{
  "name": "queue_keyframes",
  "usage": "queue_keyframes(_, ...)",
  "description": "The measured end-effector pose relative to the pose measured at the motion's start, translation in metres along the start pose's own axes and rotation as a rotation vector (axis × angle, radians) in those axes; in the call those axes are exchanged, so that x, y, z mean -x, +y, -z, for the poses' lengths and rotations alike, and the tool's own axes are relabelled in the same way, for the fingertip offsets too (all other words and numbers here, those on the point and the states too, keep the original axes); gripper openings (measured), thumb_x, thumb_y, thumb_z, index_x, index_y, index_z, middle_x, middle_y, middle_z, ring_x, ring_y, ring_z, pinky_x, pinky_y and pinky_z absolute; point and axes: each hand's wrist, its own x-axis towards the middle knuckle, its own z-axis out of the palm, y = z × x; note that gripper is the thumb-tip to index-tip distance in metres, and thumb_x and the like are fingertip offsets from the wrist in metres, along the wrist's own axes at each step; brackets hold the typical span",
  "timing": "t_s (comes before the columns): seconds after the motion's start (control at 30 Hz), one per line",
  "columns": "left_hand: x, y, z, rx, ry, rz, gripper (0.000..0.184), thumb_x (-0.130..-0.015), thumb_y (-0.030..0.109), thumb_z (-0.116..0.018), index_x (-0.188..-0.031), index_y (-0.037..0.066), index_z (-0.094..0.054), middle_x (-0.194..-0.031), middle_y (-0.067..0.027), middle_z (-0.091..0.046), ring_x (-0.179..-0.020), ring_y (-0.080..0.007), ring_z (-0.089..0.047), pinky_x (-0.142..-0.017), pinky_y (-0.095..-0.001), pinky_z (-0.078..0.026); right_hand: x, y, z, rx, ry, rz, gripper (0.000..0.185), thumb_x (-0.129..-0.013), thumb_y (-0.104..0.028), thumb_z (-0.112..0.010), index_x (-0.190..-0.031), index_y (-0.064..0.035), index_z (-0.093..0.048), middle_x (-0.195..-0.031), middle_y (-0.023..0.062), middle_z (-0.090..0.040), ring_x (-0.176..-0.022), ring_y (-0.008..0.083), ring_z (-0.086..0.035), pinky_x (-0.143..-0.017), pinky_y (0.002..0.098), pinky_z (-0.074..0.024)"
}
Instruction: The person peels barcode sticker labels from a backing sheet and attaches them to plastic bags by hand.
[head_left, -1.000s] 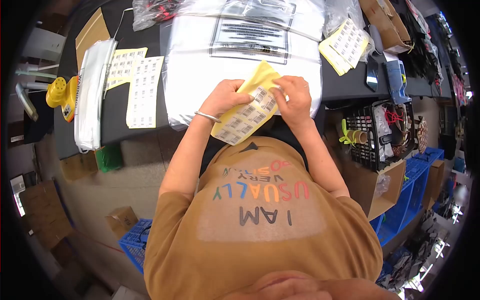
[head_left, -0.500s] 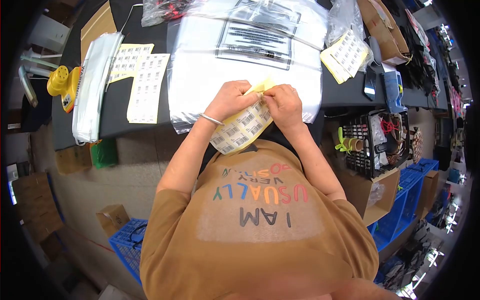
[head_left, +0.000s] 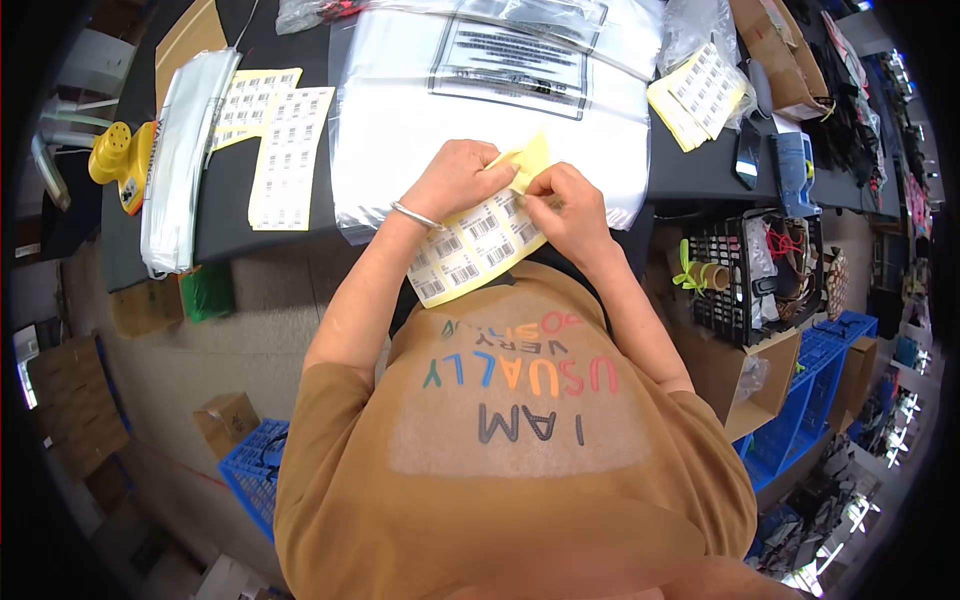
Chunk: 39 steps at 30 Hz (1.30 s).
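Note:
A sheet of barcode labels [head_left: 475, 250] with a yellow backing hangs between my hands, above my lap at the table's front edge. My left hand [head_left: 462, 182], with a bangle on its wrist, grips the upper left part of the sheet, its thumb on top. The yellow backing [head_left: 535, 158] is bent up past the fingertips. My right hand [head_left: 568, 205] pinches at the sheet's upper right edge; whether a single label is between those fingertips cannot be made out. Behind the hands lies a stack of clear plastic bags [head_left: 490, 130] with a black printed box.
More label sheets [head_left: 285, 160] lie left beside folded plastic bags [head_left: 185, 165] and a yellow tape-like device [head_left: 122, 165]. Other label sheets [head_left: 700, 95], a phone [head_left: 747, 158] and a blue tape dispenser [head_left: 796, 175] sit right. A black basket [head_left: 735, 280] stands below.
The label sheet has swung flatter, showing more of its printed face, and its yellow backing stands up more. Both hands keep hold; the table appears slightly higher in view.

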Motion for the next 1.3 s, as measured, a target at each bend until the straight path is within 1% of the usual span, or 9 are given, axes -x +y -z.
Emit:
queue_keyframes(0.17, -0.001, -0.007, 0.003, -0.026, -0.029, -0.013, 0.038, -0.082, 0.031, -0.059, -0.063, -0.002, -0.058, -0.054, -0.0087, -0.054, -0.048, -0.0132, -0.047, -0.048, -0.0303, -0.04, 0.007, -0.013, 0.011, -0.082, 0.004, 0.001, 0.019, -0.072, -0.008, -0.07, -0.084, -0.0025, -0.057, -0.082, 0.0104, -0.055, -0.07, 0.0222, -0.055, -0.063, 0.0305, -0.0475)
queue_keyframes(0.23, -0.004, -0.002, 0.002, -0.11, -0.043, -0.031, 0.041, -0.08, 0.034, -0.056, -0.072, -0.006, -0.064, -0.064, -0.0202, -0.061, -0.052, -0.0274, -0.056, -0.055, -0.0372, -0.047, 0.007, -0.012, 0.013, -0.101, 0.06, -0.049, 0.022, -0.072, -0.009, -0.071, -0.087, -0.0025, -0.056, -0.085, 0.0105, -0.055, -0.07, 0.0219, -0.055, -0.064, 0.0299, -0.0476)
queue_keyframes(0.37, -0.007, 0.005, 0.001, -0.11, -0.12, 0.01, 0.041, -0.081, 0.034, -0.054, -0.073, -0.005, -0.065, -0.066, -0.0211, -0.062, -0.059, -0.0329, -0.06, -0.06, -0.0401, -0.048, 0.004, 0.002, 0.005, 0.004, 0.022, -0.005, 0.024, -0.073, -0.013, -0.074, -0.089, -0.0033, -0.059, -0.086, 0.0107, -0.057, -0.073, 0.0244, -0.057, -0.067, 0.0321, -0.0484)
queue_keyframes(0.43, -0.015, -0.001, -0.002, -0.28, -0.091, -0.115, 0.041, -0.083, 0.033, -0.054, -0.074, -0.005, -0.065, -0.067, -0.0207, -0.062, -0.066, -0.0372, -0.061, -0.066, -0.0426, -0.049, 0.0, 0.008, 0.008, 0.181, -0.131, 0.26, 0.017, -0.075, -0.013, -0.072, -0.082, -0.0027, -0.062, -0.081, 0.0114, -0.058, -0.076, 0.0263, -0.059, -0.07, 0.033, -0.0482)
queue_keyframes(0.57, -0.024, -0.03, -0.013, -0.533, -0.064, -0.036, 0.036, -0.084, 0.03, -0.056, -0.077, -0.004, -0.067, -0.082, -0.0206, -0.066, -0.078, -0.0378, -0.062, -0.075, -0.0425, -0.05, -0.012, 0.023, 0.038, -0.342, 0.046, -0.091, 0.004, -0.079, -0.007, -0.067, -0.082, -0.0035, -0.066, -0.081, 0.0061, -0.063, -0.078, 0.0154, -0.06, -0.072, 0.0272, -0.0465)
queue_keyframes(0.67, -0.019, -0.042, -0.025, -0.433, -0.016, -0.315, 0.026, -0.087, 0.021, -0.057, -0.096, -0.001, -0.067, -0.123, -0.0129, -0.059, -0.112, -0.0316, -0.055, -0.093, -0.0385, -0.044, -0.045, 0.085, 0.069, -0.054, 0.272, -0.287, 0.014, -0.081, -0.012, -0.066, -0.085, 0.0018, -0.063, -0.073, 0.0078, -0.061, -0.067, 0.0131, -0.058, -0.063, 0.026, -0.0458)
queue_keyframes(0.93, -0.003, -0.036, -0.044, -0.584, -0.011, -0.265, 0.024, -0.084, 0.016, -0.061, -0.098, -0.002, -0.066, -0.128, -0.0118, -0.056, -0.126, -0.0326, -0.046, -0.1, -0.0435, -0.04, -0.061, 0.148, 0.057, 0.128, 0.118, -0.304, 0.016, -0.08, -0.014, -0.068, -0.085, -0.0001, -0.064, -0.074, 0.0101, -0.064, -0.065, 0.0178, -0.059, -0.062, 0.0287, -0.0472)
queue_keyframes(1.2, 0.0, -0.037, -0.047, -0.572, 0.003, -0.21, 0.037, -0.087, 0.018, -0.06, -0.12, 0.002, -0.059, -0.131, -0.0085, -0.055, -0.13, -0.0287, -0.043, -0.106, -0.0461, -0.035, -0.06, 0.153, 0.055, 0.185, 0.113, -0.297, 0.016, -0.08, -0.017, -0.067, -0.084, -0.0017, -0.064, -0.076, 0.0112, -0.063, -0.067, 0.0241, -0.059, -0.064, 0.0325, -0.0477)
queue_keyframes(1.3, -0.001, -0.037, -0.049, -0.522, 0.053, -0.234, 0.023, -0.086, 0.019, -0.059, -0.091, -0.002, -0.067, -0.13, -0.0096, -0.055, -0.127, -0.0296, -0.044, -0.102, -0.0475, -0.038, -0.062, 0.149, 0.052, 0.261, 0.091, -0.277, 0.017, -0.08, -0.018, -0.067, -0.083, -0.0024, -0.062, -0.079, 0.0118, -0.063, -0.07, 0.0271, -0.06, -0.065, 0.0358, -0.0479)
